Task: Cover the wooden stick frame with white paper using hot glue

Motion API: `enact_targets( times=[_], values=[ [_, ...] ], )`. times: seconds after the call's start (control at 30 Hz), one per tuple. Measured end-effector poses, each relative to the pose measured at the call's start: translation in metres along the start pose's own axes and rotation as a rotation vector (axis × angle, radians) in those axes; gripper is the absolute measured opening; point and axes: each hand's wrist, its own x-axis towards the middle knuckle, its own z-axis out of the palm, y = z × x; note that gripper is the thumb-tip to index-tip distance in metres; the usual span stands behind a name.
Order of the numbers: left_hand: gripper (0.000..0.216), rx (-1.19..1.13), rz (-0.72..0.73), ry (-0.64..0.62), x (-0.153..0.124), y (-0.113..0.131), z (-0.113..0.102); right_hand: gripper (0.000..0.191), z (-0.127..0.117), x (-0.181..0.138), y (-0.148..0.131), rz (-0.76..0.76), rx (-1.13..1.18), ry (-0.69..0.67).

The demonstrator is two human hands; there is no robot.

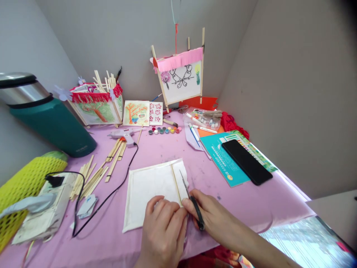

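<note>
A white sheet [150, 193] with thin sticks along its edges lies in front of me, and a slim wooden stick [176, 180] runs along its right side. My left hand [166, 229] is closed at the sheet's near right corner, its fingers bent and pressed together; the pinched part is hidden beneath them. Black-handled scissors [197, 212] are in my right hand [208, 210], seen edge-on, with the blades pointing away beside the sheet's right edge. The right thumb touches the near end of the stick, close to the left fingers.
A glue gun [125, 137] with a black cable lies beyond bundled sticks [90, 178]. A green bottle [52, 115] and a power strip [47, 208] stand left. Paint pots [164, 130] sit behind. A phone [247, 162] rests on a blue booklet [220, 160]. A paper lantern [181, 78] hangs behind.
</note>
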Motion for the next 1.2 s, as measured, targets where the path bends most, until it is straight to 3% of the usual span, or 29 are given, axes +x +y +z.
enact_targets(
  times=[0.27,0.53,1.2],
  values=[
    [0.017,0.004,-0.001,0.003,0.000,0.001,0.001,0.031,0.001,-0.001,0.000,-0.051,0.016,0.010],
    [0.017,-0.009,-0.009,-0.003,0.001,0.000,0.000,0.037,-0.005,0.004,-0.001,0.061,0.079,-0.090],
    [0.016,-0.010,-0.004,-0.012,0.000,0.000,-0.001,0.040,-0.006,0.022,-0.006,-0.006,-0.006,0.003]
  ],
)
